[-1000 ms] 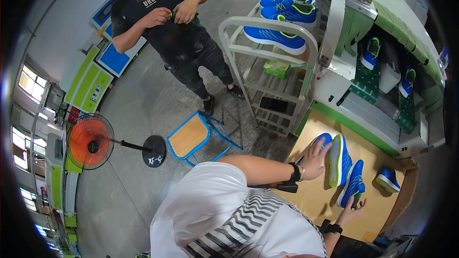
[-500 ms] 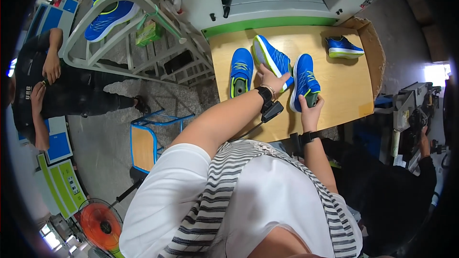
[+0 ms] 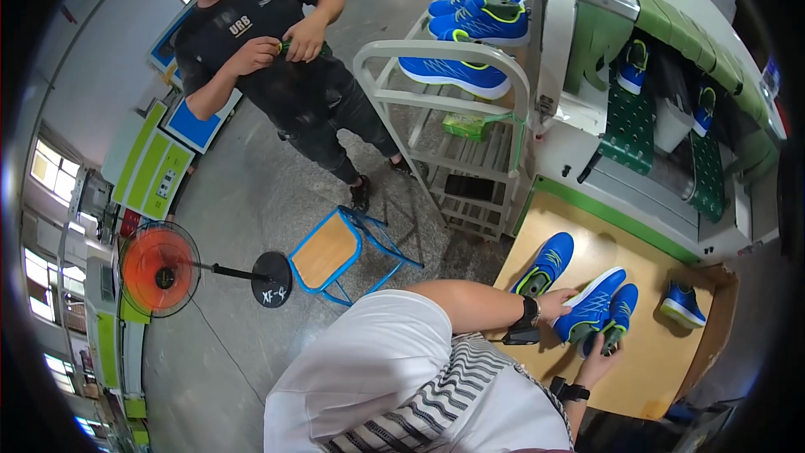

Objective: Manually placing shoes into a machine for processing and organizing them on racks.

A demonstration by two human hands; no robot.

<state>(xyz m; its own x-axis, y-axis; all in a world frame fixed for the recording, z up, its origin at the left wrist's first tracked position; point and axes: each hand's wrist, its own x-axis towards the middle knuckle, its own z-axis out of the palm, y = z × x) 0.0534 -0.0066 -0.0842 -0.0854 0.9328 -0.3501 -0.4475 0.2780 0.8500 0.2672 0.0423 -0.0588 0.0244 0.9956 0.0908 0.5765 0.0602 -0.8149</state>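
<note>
A blue sneaker (image 3: 594, 295) with a white sole and yellow-green trim is gripped at its side by my left hand (image 3: 555, 306). Right beside it, my right hand (image 3: 602, 359) grips the heel end of another blue sneaker (image 3: 623, 304), which has a dark green insert in its opening. The two sneakers lie close together, toes pointing away from me. To their left, a third sneaker (image 3: 553, 257) rests on the wooden table (image 3: 662, 369), apart from my hands. Parts of my fingers are hidden behind the sneakers.
Another sneaker (image 3: 683, 304) sits by the cardboard edge (image 3: 719, 340) on the right. Behind the table stands a machine with green conveyor belts (image 3: 625, 130) carrying shoes. A rack (image 3: 442, 54) of sneakers, a stool (image 3: 329, 252), a fan (image 3: 161, 268) and a standing person (image 3: 260, 50) are to the left.
My view has swung left, bringing in more of the rack and the person. My left hand's sneaker has turned toe-away and now lies against the one in my right hand.
</note>
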